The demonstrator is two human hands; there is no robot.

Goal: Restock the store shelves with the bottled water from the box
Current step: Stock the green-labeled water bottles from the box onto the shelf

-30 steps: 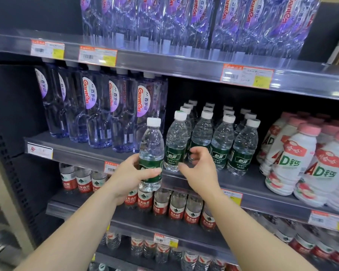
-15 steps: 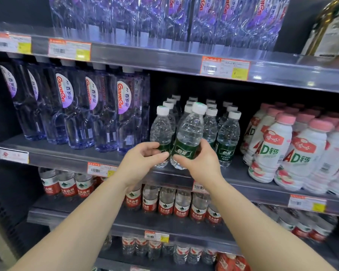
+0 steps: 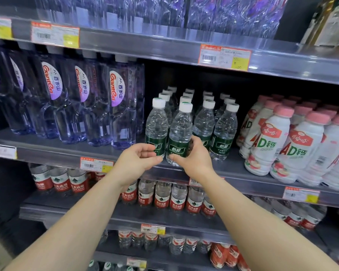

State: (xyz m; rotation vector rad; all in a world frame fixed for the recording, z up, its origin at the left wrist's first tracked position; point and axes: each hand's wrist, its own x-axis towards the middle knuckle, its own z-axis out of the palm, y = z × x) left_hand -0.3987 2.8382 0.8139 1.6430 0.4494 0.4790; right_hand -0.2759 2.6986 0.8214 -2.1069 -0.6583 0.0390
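Two bare hands: left hand [image 3: 137, 159], right hand [image 3: 194, 159]. Four front-row clear plastic green-label water bottles [image 3: 179, 133] at 12 o'clock. Seven orange-and-yellow paper price tags [image 3: 224, 56]. Four grey metal shelves [image 3: 47, 151].

The tilted bottle [image 3: 179, 133] now stands upright — left hand [image 3: 137, 161] has let go.

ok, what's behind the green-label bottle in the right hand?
Behind the green-label bottle held by the right hand: more white-capped bottles in a row. Only caps show; their bodies are covered.
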